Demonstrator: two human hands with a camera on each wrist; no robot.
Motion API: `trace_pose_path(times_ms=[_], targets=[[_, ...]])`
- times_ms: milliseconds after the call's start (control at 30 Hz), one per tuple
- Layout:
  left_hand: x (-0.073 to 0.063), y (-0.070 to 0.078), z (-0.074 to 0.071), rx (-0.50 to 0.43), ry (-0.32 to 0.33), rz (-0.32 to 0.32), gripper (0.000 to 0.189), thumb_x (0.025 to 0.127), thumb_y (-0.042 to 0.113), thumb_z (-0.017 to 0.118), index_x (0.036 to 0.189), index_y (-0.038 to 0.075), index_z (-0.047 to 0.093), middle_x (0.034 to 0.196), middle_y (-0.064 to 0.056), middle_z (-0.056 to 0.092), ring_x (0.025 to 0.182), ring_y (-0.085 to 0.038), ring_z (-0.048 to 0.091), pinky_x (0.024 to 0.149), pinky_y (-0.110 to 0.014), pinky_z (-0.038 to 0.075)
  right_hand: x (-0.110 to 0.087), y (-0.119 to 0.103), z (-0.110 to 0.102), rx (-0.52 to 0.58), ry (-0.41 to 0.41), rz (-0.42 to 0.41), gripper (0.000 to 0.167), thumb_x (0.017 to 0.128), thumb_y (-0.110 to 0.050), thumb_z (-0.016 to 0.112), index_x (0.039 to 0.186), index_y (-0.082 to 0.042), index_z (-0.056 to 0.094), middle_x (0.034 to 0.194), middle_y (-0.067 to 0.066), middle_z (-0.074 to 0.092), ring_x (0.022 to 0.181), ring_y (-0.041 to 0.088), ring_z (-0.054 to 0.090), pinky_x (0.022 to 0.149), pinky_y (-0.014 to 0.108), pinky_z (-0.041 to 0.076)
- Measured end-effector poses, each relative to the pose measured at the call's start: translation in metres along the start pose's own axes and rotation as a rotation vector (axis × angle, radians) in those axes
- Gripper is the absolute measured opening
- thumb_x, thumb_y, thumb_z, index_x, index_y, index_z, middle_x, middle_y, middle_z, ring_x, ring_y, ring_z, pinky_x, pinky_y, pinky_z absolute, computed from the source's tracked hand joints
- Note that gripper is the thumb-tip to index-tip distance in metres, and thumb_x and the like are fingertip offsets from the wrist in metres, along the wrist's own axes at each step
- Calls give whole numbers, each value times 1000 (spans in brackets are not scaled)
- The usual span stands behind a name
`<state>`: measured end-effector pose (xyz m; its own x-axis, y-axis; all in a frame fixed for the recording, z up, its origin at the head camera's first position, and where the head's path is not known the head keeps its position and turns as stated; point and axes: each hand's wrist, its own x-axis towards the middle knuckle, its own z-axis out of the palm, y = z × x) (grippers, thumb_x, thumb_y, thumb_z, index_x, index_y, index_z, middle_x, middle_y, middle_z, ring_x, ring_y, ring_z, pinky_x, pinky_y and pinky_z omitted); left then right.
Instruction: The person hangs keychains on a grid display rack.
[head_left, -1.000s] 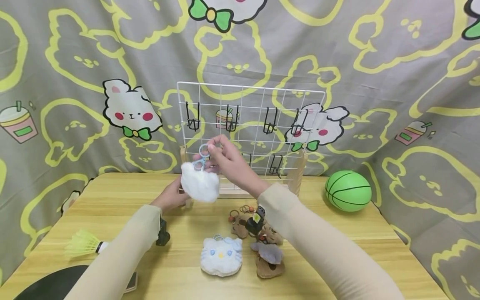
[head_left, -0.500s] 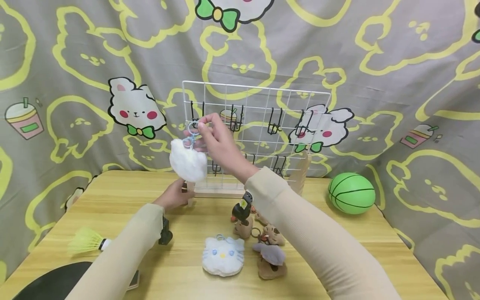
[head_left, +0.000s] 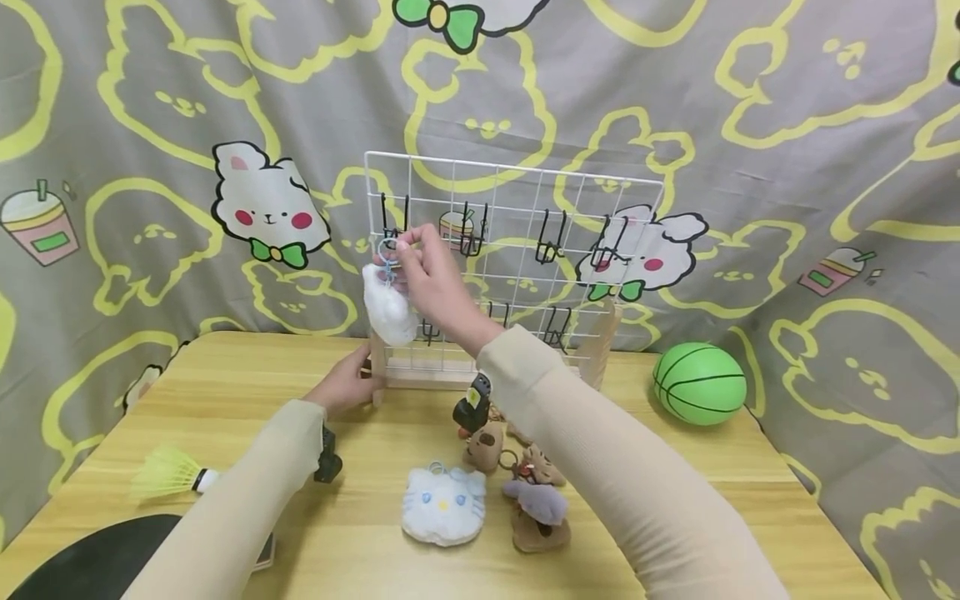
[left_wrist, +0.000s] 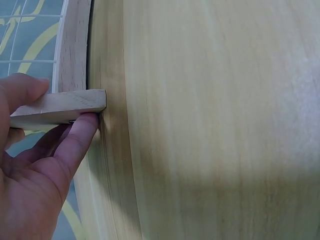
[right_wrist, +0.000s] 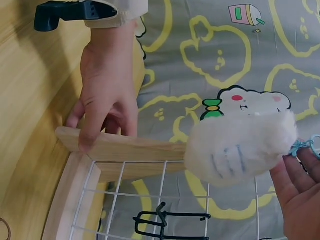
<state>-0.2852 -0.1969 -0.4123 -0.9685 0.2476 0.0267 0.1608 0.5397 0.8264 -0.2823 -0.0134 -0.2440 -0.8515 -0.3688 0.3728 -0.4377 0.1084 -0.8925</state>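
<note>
My right hand pinches the light blue ring of a white plush keychain. The plush hangs below the fingers, its back or side turned to the head camera; blue stripes on it show in the right wrist view. The ring is right at the upper-left black hook of a white wire grid rack, overlapping the hook's lower end. Low at the rack's left side, my left hand grips the wooden foot, thumb on one face and fingers on the other.
A white plush cat-face keychain lies in front of the rack. Several brown plush keychains lie right of it, partly under my right forearm. A green ball sits right, a yellow shuttlecock left, near a black rounded object.
My right hand has risen with the white plush keychain to the upper-left hook, and the plush has turned sideways. My left hand stays at the rack's foot.
</note>
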Motion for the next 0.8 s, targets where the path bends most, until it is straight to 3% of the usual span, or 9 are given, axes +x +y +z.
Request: trace_pose_path(times_ms=[167, 333, 500, 800], targets=[[1, 1, -1, 8, 0, 19, 60, 97, 5, 60, 152, -5, 39, 138, -35, 56, 123, -46, 58, 88, -39, 56, -1, 3, -5, -13, 7, 4, 20, 113, -13, 41, 123, 3, 47, 132, 26, 70, 125, 33, 70, 94, 30, 62], [1, 1, -1, 18, -3, 8, 67, 99, 6, 59, 158, -5, 32, 140, -36, 55, 124, -48, 58, 90, -43, 57, -3, 4, -10, -36, 4, 1, 19, 112, -12, 44, 123, 2, 49, 130, 27, 70, 124, 34, 70, 93, 28, 62], [2, 0, 0, -6, -8, 2, 68, 98, 5, 59, 159, -4, 30, 138, -37, 55, 122, -46, 60, 83, -36, 58, -8, 8, -17, -52, -14, -7, 20, 112, -12, 43, 124, 3, 50, 134, 27, 69, 127, 34, 69, 99, 34, 61], [2, 0, 1, -31, -9, -16, 68, 98, 3, 59, 159, -4, 31, 135, -37, 54, 118, -43, 60, 77, -32, 57, -32, 15, -36, -138, -37, -70, 21, 112, -17, 45, 122, -2, 56, 131, 20, 73, 125, 27, 71, 107, 31, 55]])
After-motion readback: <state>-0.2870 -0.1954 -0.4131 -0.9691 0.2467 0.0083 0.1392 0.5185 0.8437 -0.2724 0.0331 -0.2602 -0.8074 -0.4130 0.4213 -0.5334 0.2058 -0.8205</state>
